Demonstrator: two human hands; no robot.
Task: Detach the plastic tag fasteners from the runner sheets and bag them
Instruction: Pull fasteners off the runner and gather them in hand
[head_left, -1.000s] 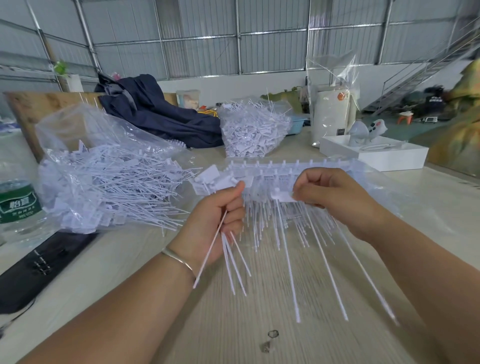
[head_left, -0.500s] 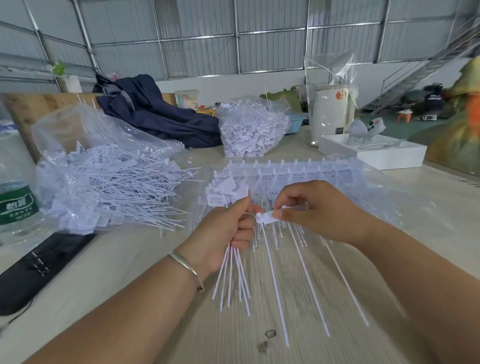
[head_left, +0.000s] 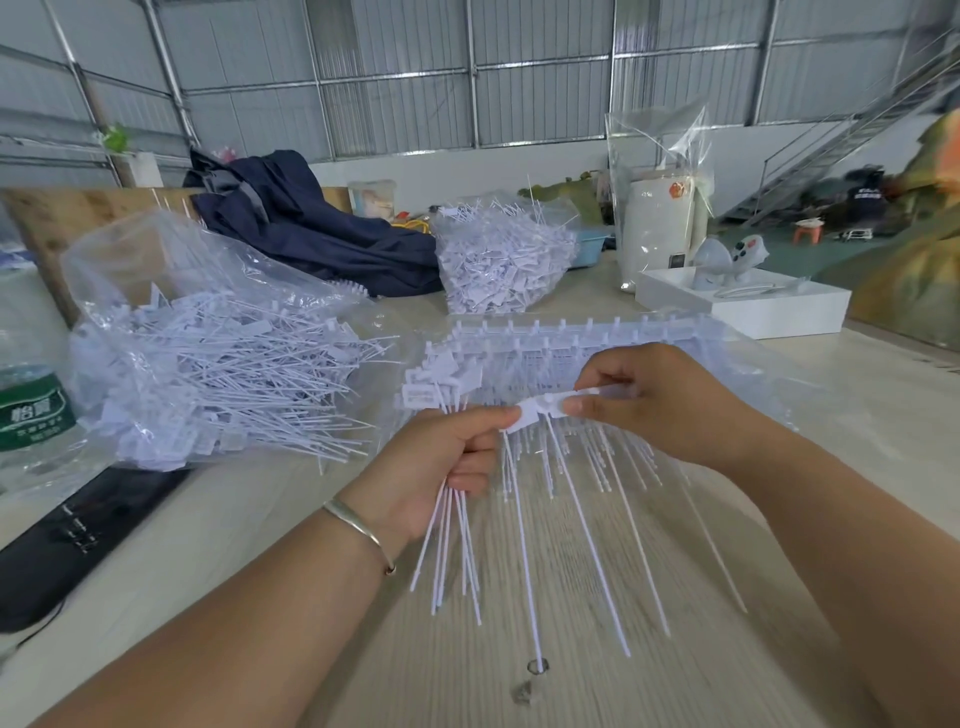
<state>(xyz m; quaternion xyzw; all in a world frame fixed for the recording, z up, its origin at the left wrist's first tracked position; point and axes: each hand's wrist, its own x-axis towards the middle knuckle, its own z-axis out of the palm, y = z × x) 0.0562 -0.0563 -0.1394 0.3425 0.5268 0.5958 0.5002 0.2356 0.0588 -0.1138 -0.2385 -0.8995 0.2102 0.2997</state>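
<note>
Head view: two hands work over the pale bench (head_left: 597, 675). The left hand (head_left: 441, 462) is curled tight round a bundle of fasteners (head_left: 457, 545), about seven or eight thin white stems fanning down below its palm, their flat heads sticking up above its knuckles. The right hand (head_left: 660, 400) pinches one more fastener (head_left: 540, 410) by its flat head between thumb and forefinger; that head touches the left thumb tip, and its stem hangs down between the two hands.

Just beyond both hands lies one runner sheet (head_left: 571, 338), a comb-like strip inside clear film, with many stems hanging from it toward the wrists; too many and too blurred to count.

Left of the left hand sits one clear bag (head_left: 208, 374) stuffed with loose fasteners. Beyond the hands stands a second bag (head_left: 498, 260), also full. Further left, at the frame edge, is one water bottle (head_left: 31, 405) with a green label, and a black case (head_left: 78, 540) lies near the left forearm. One bracelet (head_left: 358, 530) rings the left wrist. Right of the right hand, well apart, sits one white box (head_left: 753, 306). A navy jacket (head_left: 311, 223) is heaped beyond the first bag.
</note>
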